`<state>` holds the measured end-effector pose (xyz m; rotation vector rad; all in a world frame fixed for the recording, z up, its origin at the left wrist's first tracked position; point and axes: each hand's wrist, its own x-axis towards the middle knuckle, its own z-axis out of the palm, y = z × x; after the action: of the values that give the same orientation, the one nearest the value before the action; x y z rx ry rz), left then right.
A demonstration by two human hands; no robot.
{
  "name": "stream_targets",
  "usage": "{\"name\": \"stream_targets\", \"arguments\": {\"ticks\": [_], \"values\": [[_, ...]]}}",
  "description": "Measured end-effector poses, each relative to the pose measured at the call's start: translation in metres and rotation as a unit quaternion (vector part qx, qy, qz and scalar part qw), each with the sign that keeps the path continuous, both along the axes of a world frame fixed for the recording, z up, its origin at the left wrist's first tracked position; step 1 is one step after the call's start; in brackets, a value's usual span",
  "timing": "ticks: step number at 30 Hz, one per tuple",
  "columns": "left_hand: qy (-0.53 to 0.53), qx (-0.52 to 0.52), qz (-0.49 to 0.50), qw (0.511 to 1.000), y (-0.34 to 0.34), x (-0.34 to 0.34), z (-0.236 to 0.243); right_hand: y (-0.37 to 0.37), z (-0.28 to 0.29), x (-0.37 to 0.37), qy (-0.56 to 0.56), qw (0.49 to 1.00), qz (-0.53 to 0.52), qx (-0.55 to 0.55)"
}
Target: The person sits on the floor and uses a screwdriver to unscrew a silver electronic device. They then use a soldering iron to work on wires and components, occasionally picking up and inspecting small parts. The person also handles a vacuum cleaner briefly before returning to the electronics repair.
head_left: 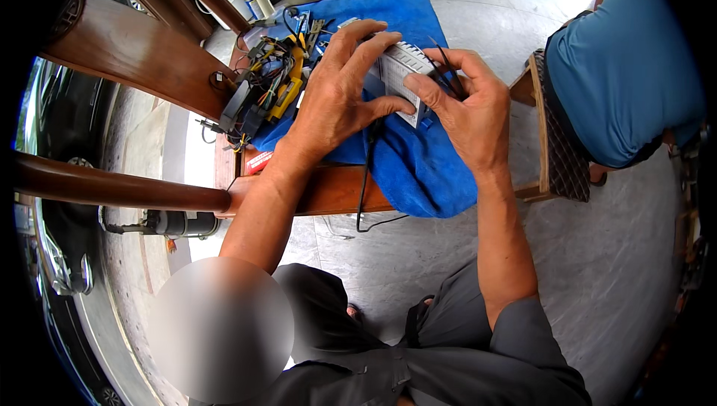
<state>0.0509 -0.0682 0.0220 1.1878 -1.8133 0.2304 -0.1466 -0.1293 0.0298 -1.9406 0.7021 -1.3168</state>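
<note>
A light grey box-shaped electronic part (400, 85) with a row of fins along its top edge is tilted up between my hands, above a blue cloth (418, 174). My left hand (340, 92) is closed round it, fingers over the far top edge and thumb on its lower near side. A pair of dark, thin-tipped tweezers (449, 70) lies in the closed fingers of my right hand (472, 103), points away from me. The right thumb presses on the face of the box. My fingers hide part of the box. A black cable (367, 174) hangs below it over the bench edge.
Tangled wires and connectors, with a yellow tool (290, 92), lie left of my hands. A wooden armrest (134, 51) and rail (119, 182) flank the bench. A person in a blue shirt (624, 70) sits on a stool (556, 137) at right. A metal cylinder (179, 223) lies at left.
</note>
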Motion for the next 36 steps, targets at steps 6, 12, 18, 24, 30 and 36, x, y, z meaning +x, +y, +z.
{"name": "stream_targets", "arguments": {"ticks": [6,12,18,24,30,36], "values": [[0.064,-0.041,0.114,0.991,0.002,0.006,0.003,0.004,-0.002,0.008,0.006,0.997,-0.057,-0.054],[0.167,0.094,0.203,0.960,-0.003,0.018,-0.007,0.002,0.004,0.004,0.049,0.995,-0.059,-0.070],[0.376,0.219,0.092,0.896,-0.003,0.024,-0.002,0.008,0.003,0.006,0.054,0.992,-0.069,-0.095],[0.628,0.333,-0.145,0.689,0.001,0.023,0.004,0.017,0.009,0.015,-0.001,0.986,-0.082,-0.147],[0.691,0.238,-0.300,0.613,-0.001,0.013,-0.002,0.022,0.003,0.026,-0.027,0.982,-0.039,-0.184],[0.673,0.183,-0.253,0.671,0.000,0.021,-0.003,0.022,-0.001,0.031,0.019,0.985,-0.001,-0.173]]}}
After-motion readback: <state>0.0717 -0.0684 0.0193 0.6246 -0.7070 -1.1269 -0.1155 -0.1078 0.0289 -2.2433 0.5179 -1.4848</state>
